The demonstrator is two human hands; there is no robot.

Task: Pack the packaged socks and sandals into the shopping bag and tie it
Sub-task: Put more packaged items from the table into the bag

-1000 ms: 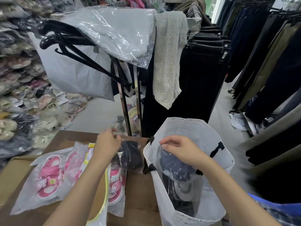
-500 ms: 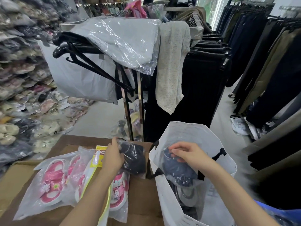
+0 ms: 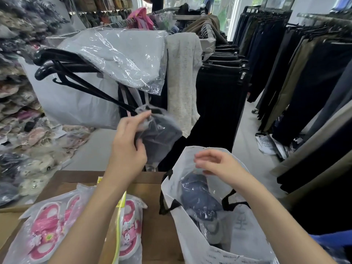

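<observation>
The shopping bag is thin white plastic, matt and creased, with black cloth-like handles. Inside it, a navy cloth bundle lies under clear glossy film. Above the bag's left rim, the sock packet is dark cloth in shiny, crinkled film. Left of the bag, 2 sandal packets show smooth pink plastic under glossy wrap, on a matt brown wood-look surface. Beyond the bag, a grey cloth garment is wrapped in glossy film, beside smooth black plastic hangers.
</observation>
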